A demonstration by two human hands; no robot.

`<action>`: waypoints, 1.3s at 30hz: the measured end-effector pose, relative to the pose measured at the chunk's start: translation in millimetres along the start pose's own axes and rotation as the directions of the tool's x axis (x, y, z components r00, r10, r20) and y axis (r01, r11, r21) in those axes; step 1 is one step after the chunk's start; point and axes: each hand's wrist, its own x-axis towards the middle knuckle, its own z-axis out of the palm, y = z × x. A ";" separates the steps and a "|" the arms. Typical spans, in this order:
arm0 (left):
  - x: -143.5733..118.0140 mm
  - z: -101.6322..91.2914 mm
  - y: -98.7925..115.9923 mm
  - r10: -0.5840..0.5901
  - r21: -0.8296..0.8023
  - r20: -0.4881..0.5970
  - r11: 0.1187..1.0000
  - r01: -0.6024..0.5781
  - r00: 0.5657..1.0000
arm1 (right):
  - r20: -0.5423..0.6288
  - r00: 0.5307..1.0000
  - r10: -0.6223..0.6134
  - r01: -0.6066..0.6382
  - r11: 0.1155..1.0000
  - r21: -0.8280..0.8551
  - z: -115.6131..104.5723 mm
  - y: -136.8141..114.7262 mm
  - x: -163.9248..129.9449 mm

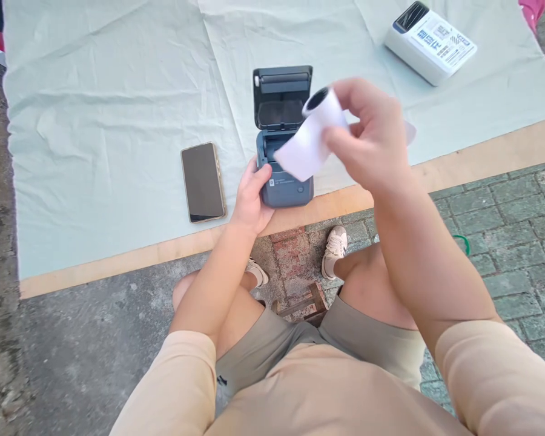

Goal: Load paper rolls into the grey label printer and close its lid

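Note:
My left hand [253,197] grips the lower left side of a small dark blue label printer [286,189], thumb on its front edge. The printer's lid [282,97] stands raised, showing a roller and the hollow inside. In my right hand [370,130] is a white paper roll [315,136] with a black core, pinched between thumb and fingers. Its loose end hangs down over the printer's right front, hiding part of the opening. The roll is slightly blurred and is held above the printer.
A smartphone [203,181] with a dark screen lies left of the printer on the pale green cloth [118,121]. At the back right rests a white box-shaped device [431,45] with printed labels. The table's bare wooden edge [336,203] runs along the front.

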 end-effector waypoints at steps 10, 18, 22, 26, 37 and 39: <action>5.2 -2.4 -0.8 -0.054 -0.011 -0.087 0.999 0.053 0.995 | -0.138 0.990 0.035 -0.058 0.984 -0.167 16.6 70.1 0.5; 4.6 -2.0 -0.4 -0.042 0.015 -0.080 0.999 0.043 0.996 | -0.055 0.996 0.068 -0.084 0.920 -0.383 3.7 56.5 -12.8; 5.0 -0.9 -0.2 -0.041 0.006 -0.079 0.999 0.042 0.996 | -0.027 1.000 0.004 -0.015 0.903 -0.430 5.1 63.2 -13.1; 4.6 -1.2 0.2 -0.044 -0.006 -0.070 0.999 0.044 0.997 | -0.027 0.999 -0.041 0.025 0.899 -0.437 4.1 66.5 -14.8; 3.9 -2.4 0.1 -0.046 0.036 -0.053 0.998 0.048 0.998 | -0.528 0.830 -0.177 -0.214 0.774 -0.596 -52.1 82.1 -25.6; 3.7 -1.2 1.2 -0.047 0.040 -0.055 0.998 0.049 0.997 | -0.524 0.852 -0.013 -0.319 0.781 -0.538 -56.4 96.6 -19.9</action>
